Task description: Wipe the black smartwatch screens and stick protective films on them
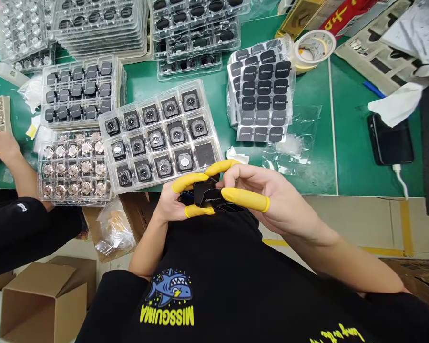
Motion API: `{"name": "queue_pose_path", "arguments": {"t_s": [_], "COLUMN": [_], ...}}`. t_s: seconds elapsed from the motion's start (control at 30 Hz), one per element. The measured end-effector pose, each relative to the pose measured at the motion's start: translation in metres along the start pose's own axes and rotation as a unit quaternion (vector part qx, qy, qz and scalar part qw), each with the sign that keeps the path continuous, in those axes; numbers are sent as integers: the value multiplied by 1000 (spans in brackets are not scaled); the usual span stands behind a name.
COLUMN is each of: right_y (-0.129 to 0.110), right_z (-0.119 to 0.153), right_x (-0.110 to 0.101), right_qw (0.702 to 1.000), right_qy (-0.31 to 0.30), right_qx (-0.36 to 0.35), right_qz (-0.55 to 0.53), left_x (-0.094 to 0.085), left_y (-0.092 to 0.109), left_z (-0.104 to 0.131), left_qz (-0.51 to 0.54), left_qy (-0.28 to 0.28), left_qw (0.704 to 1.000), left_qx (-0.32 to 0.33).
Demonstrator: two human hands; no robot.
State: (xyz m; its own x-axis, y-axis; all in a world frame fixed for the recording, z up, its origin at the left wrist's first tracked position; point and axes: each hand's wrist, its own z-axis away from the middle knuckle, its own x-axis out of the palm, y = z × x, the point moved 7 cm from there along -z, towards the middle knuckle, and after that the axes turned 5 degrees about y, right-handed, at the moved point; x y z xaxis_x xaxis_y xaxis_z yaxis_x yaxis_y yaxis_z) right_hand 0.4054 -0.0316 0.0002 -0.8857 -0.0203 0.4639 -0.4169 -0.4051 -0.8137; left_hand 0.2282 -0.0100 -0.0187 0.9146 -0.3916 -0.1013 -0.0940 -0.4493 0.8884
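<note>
Close to my body, my left hand (177, 195) grips a dark square watch body, mostly hidden by the fingers. My right hand (260, 193) pinches a black printed sticker (211, 195) against it, thumb and forefinger closed. Yellow finger cots cover several fingertips of both hands. Just beyond them lies a clear tray (214, 138) of square smartwatches (150, 114), sensor backs facing up. Its near right compartment has no watch in it. Sheets of black stickers (264, 88) with light lettering rest to the right of the tray.
Stacked trays (100, 28) stand along the back and left. A tape roll (314, 46) sits behind the sticker sheets. On the right, a phone (391, 138) has a white cable plugged in. A co-worker's hand (2, 143) is at far left. Cardboard boxes (45, 300) stand on the floor.
</note>
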Motion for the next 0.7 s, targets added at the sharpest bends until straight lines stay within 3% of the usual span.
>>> {"name": "queue_pose_path", "arguments": {"t_s": [0.7], "right_y": [6], "right_z": [-6], "right_x": [-2], "right_qw": [999], "right_qy": [25], "right_qx": [17], "right_qz": [22], "left_x": [-2], "left_y": [-1], "left_z": [-1], "left_qz": [-16], "left_qy": [7], "left_qw": [1000], "left_qx": [7]}}
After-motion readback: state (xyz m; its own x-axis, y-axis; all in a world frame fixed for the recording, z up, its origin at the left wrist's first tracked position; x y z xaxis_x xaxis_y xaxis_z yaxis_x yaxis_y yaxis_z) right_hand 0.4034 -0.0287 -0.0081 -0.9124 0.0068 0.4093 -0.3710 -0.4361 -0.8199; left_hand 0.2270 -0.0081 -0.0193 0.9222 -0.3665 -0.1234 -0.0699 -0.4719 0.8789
